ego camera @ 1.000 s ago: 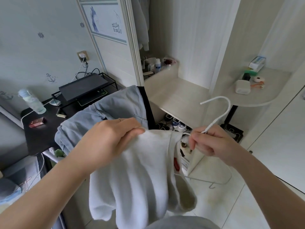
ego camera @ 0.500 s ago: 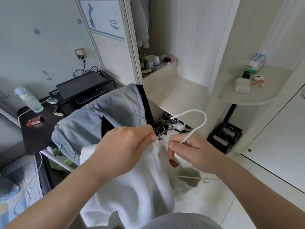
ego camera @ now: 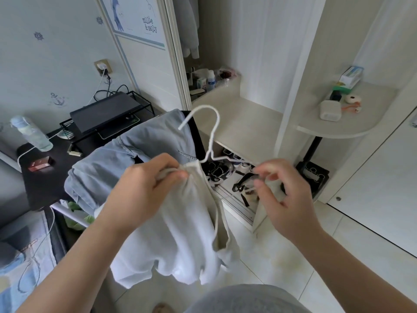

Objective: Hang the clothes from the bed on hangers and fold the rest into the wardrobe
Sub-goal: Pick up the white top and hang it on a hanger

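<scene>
The white clothing (ego camera: 180,233) hung in the air in front of the open wardrobe (ego camera: 243,125). It was bunched at its top edge in the left hand (ego camera: 144,190). That hand's fingers (ego camera: 162,160) were curled tight on the cloth, right under the neck of the white wire hanger (ego camera: 212,136). The right hand (ego camera: 286,195) pinched the thin right arm of the hanger. It may have held a bit of cloth too, but that part was too small to tell.

Only the left side of the hanger looked tucked inside the clothing. If the right arm missed the opening, the clothing could hang crooked and slide off onto the floor (ego camera: 282,267). The wire looked thin, so a hard pull might bend it. The jeans (ego camera: 126,163) lay draped just behind, and the hook could catch on them.
</scene>
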The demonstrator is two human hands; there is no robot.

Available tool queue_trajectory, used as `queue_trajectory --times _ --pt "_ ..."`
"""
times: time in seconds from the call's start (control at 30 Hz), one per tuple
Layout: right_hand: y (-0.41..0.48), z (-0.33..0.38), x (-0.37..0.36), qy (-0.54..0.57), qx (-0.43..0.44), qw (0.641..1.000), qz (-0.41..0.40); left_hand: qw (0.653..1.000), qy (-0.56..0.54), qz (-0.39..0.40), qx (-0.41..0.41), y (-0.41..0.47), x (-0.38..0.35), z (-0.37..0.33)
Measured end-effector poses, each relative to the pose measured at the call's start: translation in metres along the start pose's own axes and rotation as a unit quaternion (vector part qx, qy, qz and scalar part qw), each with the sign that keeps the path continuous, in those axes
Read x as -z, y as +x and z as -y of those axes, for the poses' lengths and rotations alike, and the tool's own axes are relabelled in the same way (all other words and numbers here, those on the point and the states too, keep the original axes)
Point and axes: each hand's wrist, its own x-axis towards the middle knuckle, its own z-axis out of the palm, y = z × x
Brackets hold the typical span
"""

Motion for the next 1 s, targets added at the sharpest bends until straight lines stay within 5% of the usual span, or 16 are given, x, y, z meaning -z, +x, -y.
queue_trajectory --times 0.1,0.23,0.63,0.73,0.9,1.0 --pt "-0.012 0.001 -0.017 0.075 -0.064 0.982 0.158 0.997 -0.04 -0.042 0.058 0.0 0.001 -0.001" --pt "-0.028 -0.015 -0.056 0.019 -0.139 0.943 0.301 0.987 -0.113 -0.05 0.106 -0.001 -0.006 -0.008" --pt "-0.037 -0.098 -0.059 -0.236 -0.108 0.92 0.294 0.962 -0.197 -0.048 0.183 -0.012 0.004 0.001" --pt "-0.032 -0.101 -0.049 -0.166 -0.138 0.932 0.291 0.958 -0.216 -0.039 0.185 -0.011 0.004 0.006" --pt "-0.024 -0.062 -0.074 -0.069 0.005 0.966 0.248 0.953 -0.234 -0.027 0.19 -0.006 -0.01 0.002" --pt "-0.023 -0.046 -0.092 0.002 -0.053 0.975 0.215 0.95 -0.248 -0.036 0.185 -0.005 -0.013 -0.002"
